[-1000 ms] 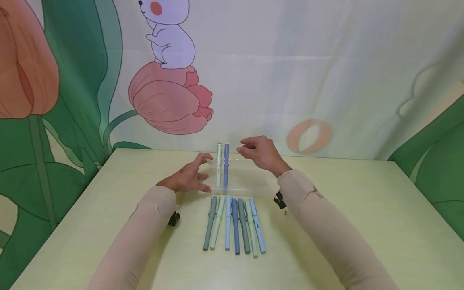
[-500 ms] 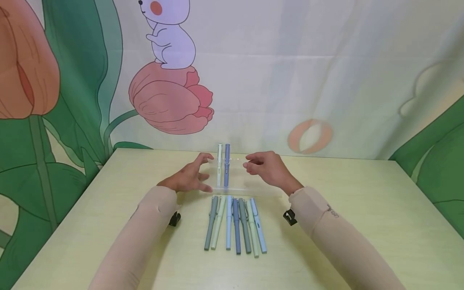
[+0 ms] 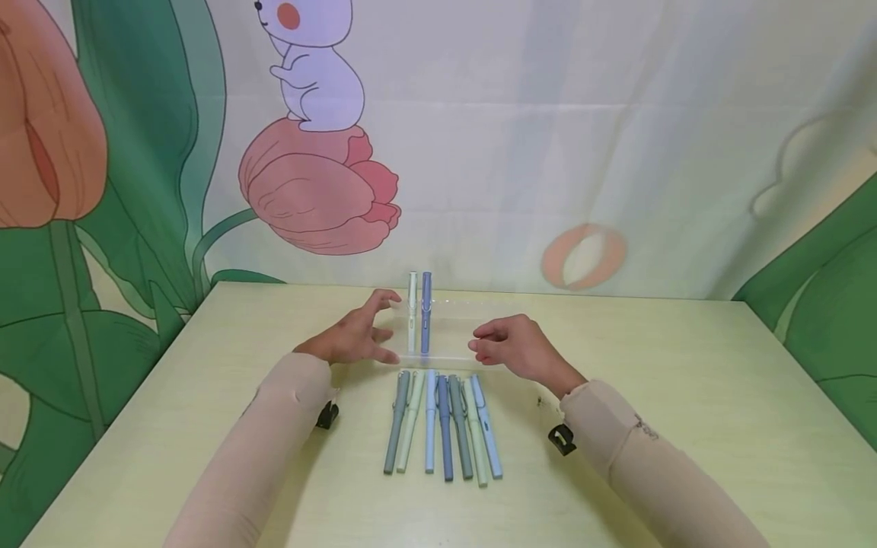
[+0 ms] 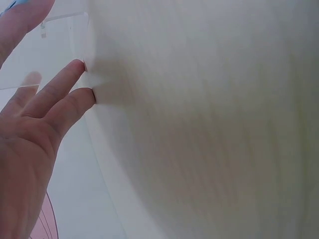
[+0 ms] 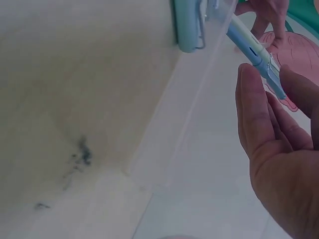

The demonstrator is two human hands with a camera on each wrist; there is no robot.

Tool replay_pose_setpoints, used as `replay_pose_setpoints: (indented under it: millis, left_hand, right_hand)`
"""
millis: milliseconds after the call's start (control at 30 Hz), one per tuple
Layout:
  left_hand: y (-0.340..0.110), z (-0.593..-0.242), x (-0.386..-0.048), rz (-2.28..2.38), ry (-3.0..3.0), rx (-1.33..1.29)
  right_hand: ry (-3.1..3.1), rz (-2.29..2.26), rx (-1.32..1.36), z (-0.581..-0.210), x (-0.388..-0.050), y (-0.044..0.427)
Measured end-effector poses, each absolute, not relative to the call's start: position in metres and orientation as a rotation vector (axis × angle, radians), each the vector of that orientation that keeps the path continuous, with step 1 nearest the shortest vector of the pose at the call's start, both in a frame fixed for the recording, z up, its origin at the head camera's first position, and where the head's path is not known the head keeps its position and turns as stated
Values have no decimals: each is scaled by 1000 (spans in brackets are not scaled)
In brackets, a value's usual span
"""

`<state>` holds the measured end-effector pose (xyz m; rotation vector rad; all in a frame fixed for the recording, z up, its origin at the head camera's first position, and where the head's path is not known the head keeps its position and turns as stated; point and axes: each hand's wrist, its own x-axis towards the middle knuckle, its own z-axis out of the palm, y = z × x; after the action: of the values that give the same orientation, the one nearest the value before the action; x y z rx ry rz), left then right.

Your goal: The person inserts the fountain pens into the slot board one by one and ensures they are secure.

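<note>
A clear plastic pen rack (image 3: 448,360) stands near the back of the table. A pale green pen (image 3: 412,323) and a violet-blue pen (image 3: 425,323) lie side by side in its left part. My left hand (image 3: 351,335) spans the rack's left end, thumb at the front and fingers toward the back; in the left wrist view, fingertips (image 4: 75,72) touch the clear plastic. Over the rack's right part hovers my right hand (image 3: 521,350), fingers loosely bent and holding nothing. The right wrist view shows a gap between its thumb and fingers, with the racked pens behind.
Several capped pens in grey-green, light green and blue, among them a dark blue pen (image 3: 446,430), lie in a row on the table (image 3: 205,396) before the rack. A printed curtain (image 3: 479,152) hangs behind the table's back edge.
My right hand has come down from above the rack's back edge toward its front edge, slightly to the right. The left hand, rack and pens stay in place.
</note>
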<state>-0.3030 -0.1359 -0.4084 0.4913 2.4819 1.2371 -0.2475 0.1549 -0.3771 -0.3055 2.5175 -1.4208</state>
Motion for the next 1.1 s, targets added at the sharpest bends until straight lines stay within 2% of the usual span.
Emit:
replay_pose_setpoints:
  millis: [500,1100]
  left_hand:
    - [-136,-412,-306,1249,2473,477]
    - [-136,-409,-304,1241,2476,471]
  right_hand:
    - [2542,-1281,-230,-407,-240,157]
    - [2575,-1103,-103,-406,-235,149]
